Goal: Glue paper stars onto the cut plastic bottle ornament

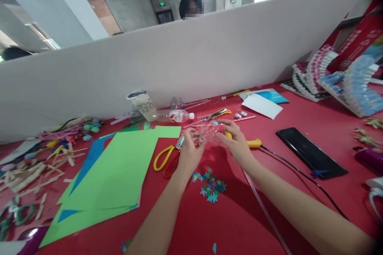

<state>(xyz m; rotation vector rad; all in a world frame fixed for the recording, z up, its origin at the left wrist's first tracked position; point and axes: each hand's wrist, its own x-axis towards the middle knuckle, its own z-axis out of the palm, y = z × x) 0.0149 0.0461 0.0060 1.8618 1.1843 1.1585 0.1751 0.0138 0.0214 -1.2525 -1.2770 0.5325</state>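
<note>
Above the red table, both my hands hold a clear plastic bottle piece (207, 132) whose edge is cut into thin strips. My left hand (192, 147) pinches its narrow end at the left. At the opposite side, the fingers of my right hand (235, 137) are closed on the strips, where a bluish star and a small red spot show. Below the hands lies a loose heap of shiny star sequins (211, 185). Scissors (167, 159) with yellow and red handles rest beside my left wrist. A yellow-handled corded tool (253, 143), probably a glue gun, lies partly hidden behind my right hand.
Green paper sheets (119, 171) lie at left, near wooden sticks (26, 175). A clear bottle (179, 116), a paper cup (143, 105) and a box cutter (220, 114) sit behind. At right are a phone (309, 151) and a black cord (302, 179). A white partition (179, 63) borders the table.
</note>
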